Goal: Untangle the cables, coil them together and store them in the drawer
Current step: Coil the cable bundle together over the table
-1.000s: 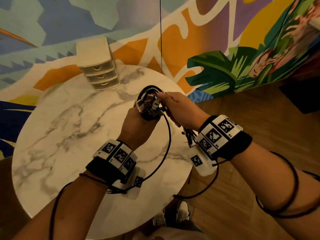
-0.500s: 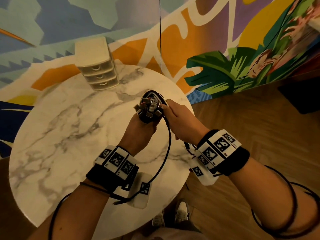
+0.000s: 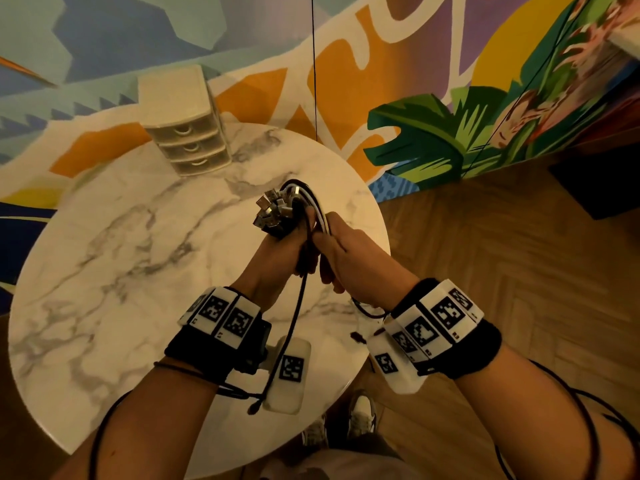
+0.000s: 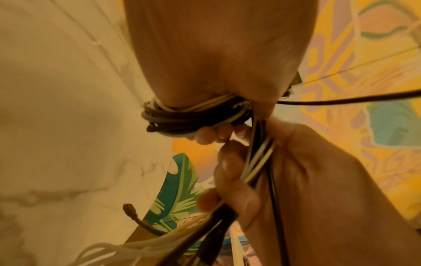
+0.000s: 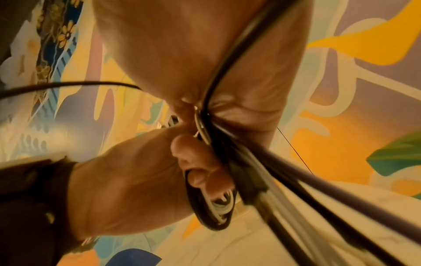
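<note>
A bundle of black, grey and white cables (image 3: 298, 199) is held above the round marble table (image 3: 104, 271). My left hand (image 3: 280, 251) grips the coil (image 4: 189, 118), with several metal plug ends (image 3: 268, 211) sticking up out of the fist. My right hand (image 3: 341, 251) grips the loose strands (image 4: 259, 158) just beside it, the two hands touching. One black tail (image 3: 294, 320) hangs down past my left wrist, its plug end (image 3: 254, 407) dangling. The small cream three-drawer unit (image 3: 187, 136) stands at the table's far edge, all its drawers closed.
The table edge (image 3: 374, 334) curves under my right wrist, with wooden floor (image 3: 502, 271) beyond it. A painted mural wall (image 3: 415, 81) rises behind the table. My shoes (image 3: 360, 414) show below the table.
Both hands dropped closer to me and drew together. My right hand moved from the top of the coil down its right side, now wrapping the strands beside my left fist.
</note>
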